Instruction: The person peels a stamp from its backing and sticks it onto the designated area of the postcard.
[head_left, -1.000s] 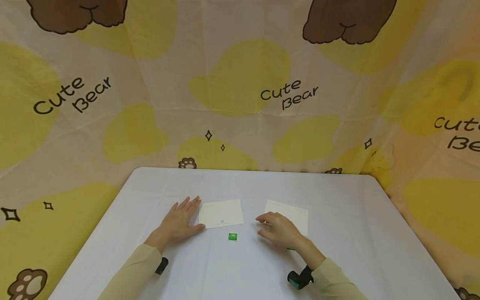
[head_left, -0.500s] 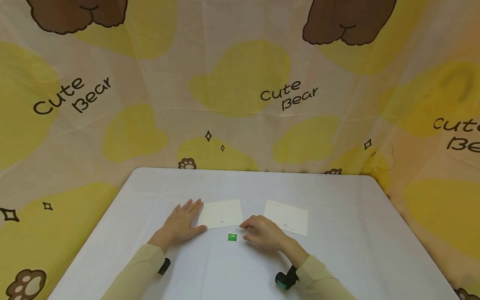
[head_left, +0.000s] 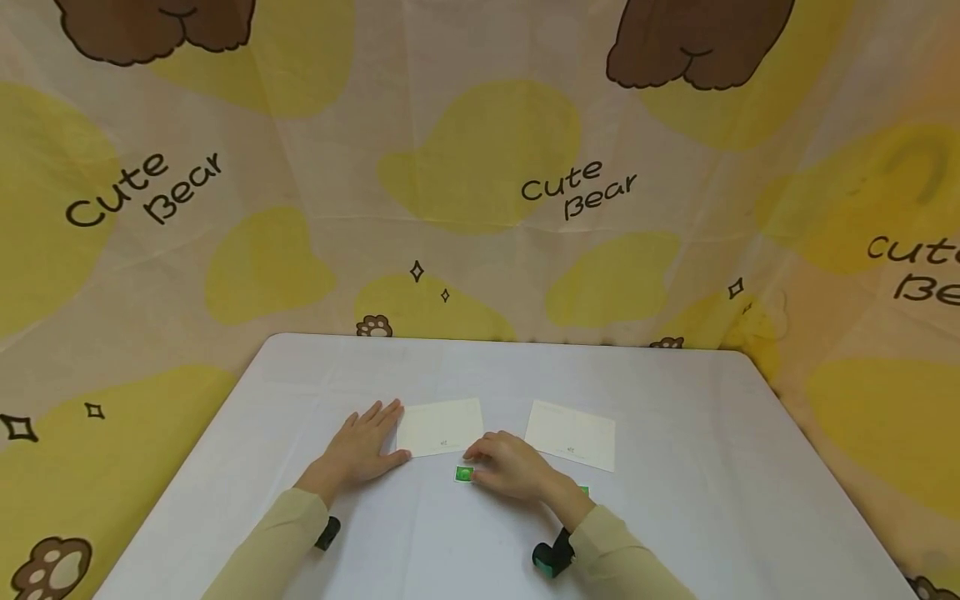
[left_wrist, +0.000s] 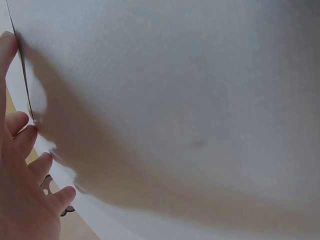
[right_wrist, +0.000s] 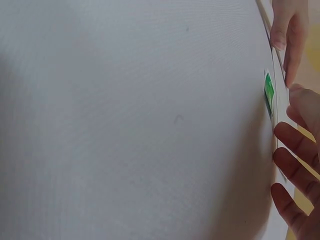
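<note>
My left hand (head_left: 358,446) rests on the table with its fingers spread straight. Its fingertips and thumb touch the left edge of a cream card (head_left: 438,427), also seen in the left wrist view beside the left hand (left_wrist: 27,185). Just below that card lies a small green stamp (head_left: 464,474). The right hand (head_left: 513,467) is at the stamp's right side, thumb by its edge and fingers loosely bent. In the right wrist view the stamp (right_wrist: 269,92) lies on the table close to the right hand (right_wrist: 302,155); no grip on it shows.
A second cream card (head_left: 573,435) lies to the right, slightly turned. Another green stamp (head_left: 584,491) is mostly hidden by the right wrist. The white table (head_left: 420,550) reaches back to a patterned yellow cloth (head_left: 480,158).
My right hand has moved left from over the right card to the green stamp, uncovering that card. The left hand has stayed almost in place; cards and stamp look unmoved.
</note>
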